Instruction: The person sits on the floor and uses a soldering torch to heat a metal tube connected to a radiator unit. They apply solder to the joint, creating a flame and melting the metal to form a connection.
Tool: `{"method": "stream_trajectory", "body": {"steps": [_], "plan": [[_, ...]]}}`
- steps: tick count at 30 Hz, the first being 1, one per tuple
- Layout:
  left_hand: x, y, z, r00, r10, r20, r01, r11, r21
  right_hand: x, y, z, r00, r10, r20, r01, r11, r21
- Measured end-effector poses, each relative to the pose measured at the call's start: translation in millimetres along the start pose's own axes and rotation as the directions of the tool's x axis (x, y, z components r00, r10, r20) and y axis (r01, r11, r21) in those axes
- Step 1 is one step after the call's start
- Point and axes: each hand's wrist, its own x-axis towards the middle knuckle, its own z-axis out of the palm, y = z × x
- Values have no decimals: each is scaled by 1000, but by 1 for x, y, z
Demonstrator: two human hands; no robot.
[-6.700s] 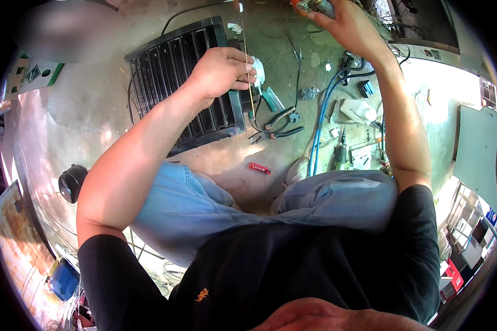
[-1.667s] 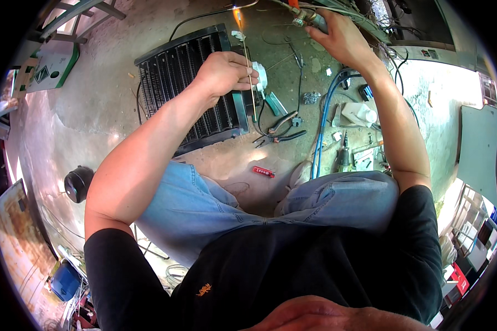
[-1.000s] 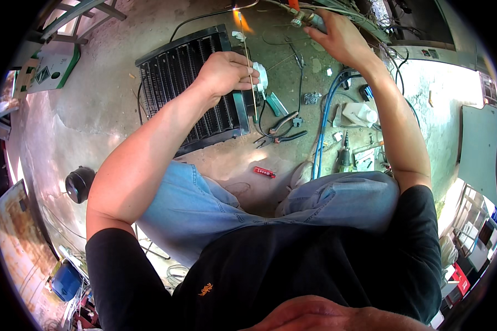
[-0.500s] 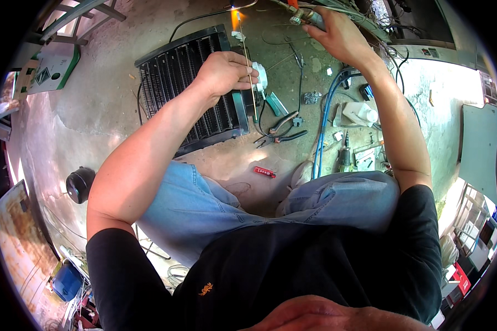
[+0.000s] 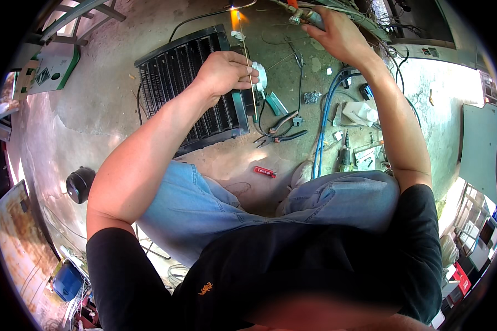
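Note:
My left hand (image 5: 229, 71) is closed on a thin metal rod (image 5: 253, 100), which runs from below my fingers up toward an orange flame (image 5: 236, 21). Beneath that hand lies a black finned condenser (image 5: 182, 77) in a dark metal frame, with a round white part (image 5: 261, 77) at its right side. At the top right, my right hand (image 5: 339, 36) grips a gas torch (image 5: 313, 20) by its handle, near the brass valve fittings. The flame burns near the end of the bent torch tube, partly cut off by the upper picture edge.
Pliers (image 5: 281, 131) and a small red tool (image 5: 265, 172) lie on the concrete floor before my knees. Blue hoses (image 5: 324, 121) run past a white plastic bottle (image 5: 364, 113) and a green-handled tool (image 5: 345, 155) at right. A black round object (image 5: 80, 185) stands at left.
Both hands keep nearly the same place and grip. The flame flickers slightly in shape and brightness.

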Motion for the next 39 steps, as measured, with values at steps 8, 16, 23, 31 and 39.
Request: {"method": "stream_trajectory", "body": {"steps": [8,16,23,31,39], "plan": [[-1,1,-1,1000,-1,-6,1,1000,-4,-1,-21,-25,995,64,82,-67,997,42],[-2,2,0,1000,2,-12,-2,1000,-3,-1,-19,-24,996,54,66,-57,998,33],[-1,3,0,1000,2,-13,-2,1000,-5,0,-19,-25,996,52,71,-55,998,34],[3,1,-3,999,31,-26,-31,999,-14,0,-19,-23,999,26,36,-28,998,61],[9,3,-2,998,41,-47,-42,999,-24,-1,-22,-26,998,44,40,-47,996,80]]}}
